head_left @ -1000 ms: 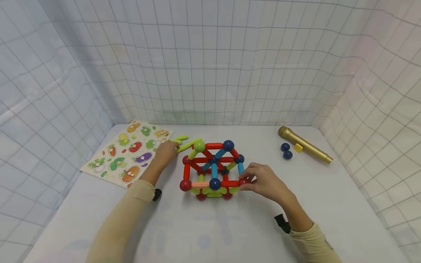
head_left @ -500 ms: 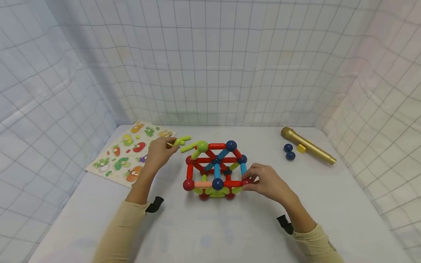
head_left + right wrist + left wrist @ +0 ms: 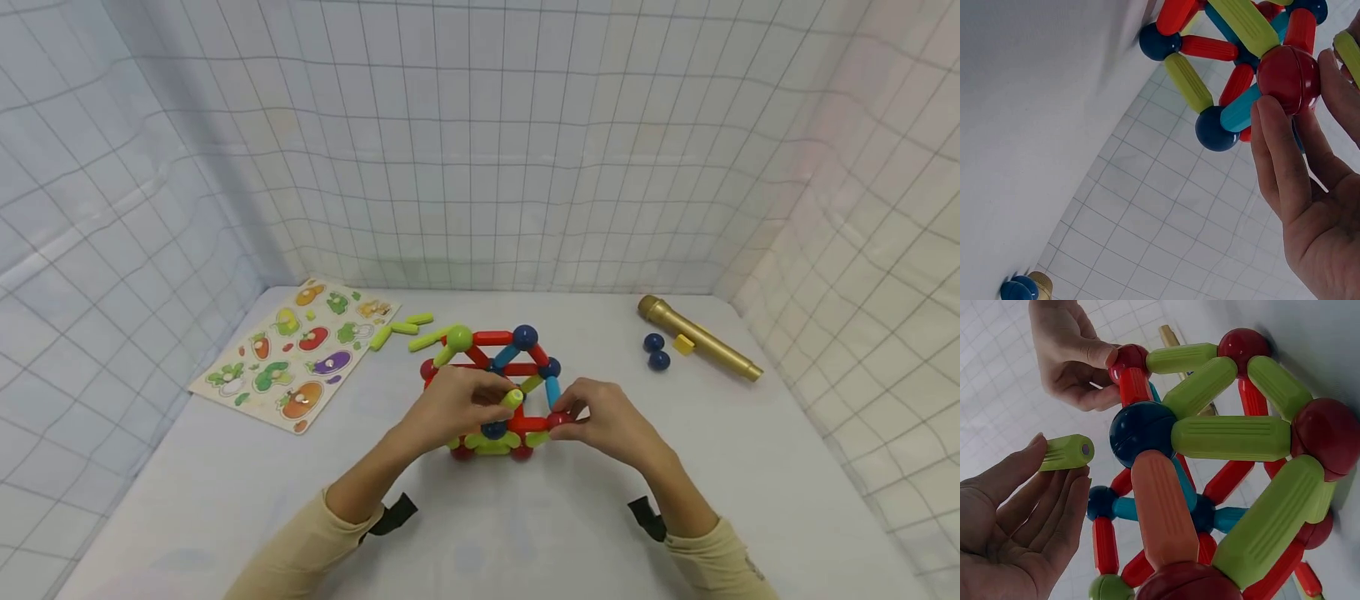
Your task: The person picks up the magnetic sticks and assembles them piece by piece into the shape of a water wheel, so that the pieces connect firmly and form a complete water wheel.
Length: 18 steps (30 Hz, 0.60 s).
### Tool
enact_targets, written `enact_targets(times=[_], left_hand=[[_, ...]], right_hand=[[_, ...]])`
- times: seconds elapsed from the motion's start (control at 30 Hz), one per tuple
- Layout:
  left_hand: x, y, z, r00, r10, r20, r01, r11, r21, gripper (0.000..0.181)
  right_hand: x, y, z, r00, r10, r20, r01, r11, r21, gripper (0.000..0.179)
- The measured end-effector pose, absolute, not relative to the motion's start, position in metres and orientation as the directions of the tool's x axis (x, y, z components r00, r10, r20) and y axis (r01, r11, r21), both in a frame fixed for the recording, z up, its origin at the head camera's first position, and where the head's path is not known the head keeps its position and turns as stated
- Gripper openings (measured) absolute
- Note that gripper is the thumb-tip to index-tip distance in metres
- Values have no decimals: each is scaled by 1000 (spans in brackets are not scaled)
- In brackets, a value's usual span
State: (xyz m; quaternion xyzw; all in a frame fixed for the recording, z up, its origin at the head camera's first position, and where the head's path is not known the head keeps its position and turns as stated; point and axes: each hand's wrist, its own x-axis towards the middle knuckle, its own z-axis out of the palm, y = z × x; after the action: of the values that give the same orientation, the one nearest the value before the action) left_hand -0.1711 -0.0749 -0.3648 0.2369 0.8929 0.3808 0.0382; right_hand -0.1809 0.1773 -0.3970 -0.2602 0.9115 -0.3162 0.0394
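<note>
A framework of coloured rods and balls (image 3: pixel 493 338) stands on the table, built of red, blue, green and orange pieces. My left hand (image 3: pixel 457 407) pinches a short green rod (image 3: pixel 513 399) between thumb and fingertips, in front of the framework and hiding part of it. In the left wrist view that green rod (image 3: pixel 1067 452) shows a round metal spot on its end, apart from the nearby blue ball (image 3: pixel 1142 434). My right hand (image 3: pixel 609 418) grips the red ball (image 3: pixel 558 420) at the framework's lower right corner. The right wrist view shows fingers and thumb on both sides of that red ball (image 3: pixel 1289 79).
Several loose green rods (image 3: pixel 405 328) lie behind and left of the framework. A vegetable picture board (image 3: pixel 247 398) is at the left. Two dark blue balls (image 3: pixel 656 352), a yellow block (image 3: pixel 684 344) and a gold microphone (image 3: pixel 701 337) lie at the right. Gridded sheets enclose the table.
My left hand has come from the loose green rods at the back left to the framework's front, bringing one rod. My right hand has stayed on the red ball.
</note>
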Motion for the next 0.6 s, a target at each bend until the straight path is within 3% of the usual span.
enact_targets(times=[0.4,0.6], left_hand=[[-179,-67,-369,-874,485,35,387,648,657,31],[-192,-110,-362,-919,393,-6,289,686,668,27]], right_hand=[[-181,177,-396,-854,-505,122,-474,660,-583,23],[-181,175,-398,-857,-503,111,-464,659,-592,23]])
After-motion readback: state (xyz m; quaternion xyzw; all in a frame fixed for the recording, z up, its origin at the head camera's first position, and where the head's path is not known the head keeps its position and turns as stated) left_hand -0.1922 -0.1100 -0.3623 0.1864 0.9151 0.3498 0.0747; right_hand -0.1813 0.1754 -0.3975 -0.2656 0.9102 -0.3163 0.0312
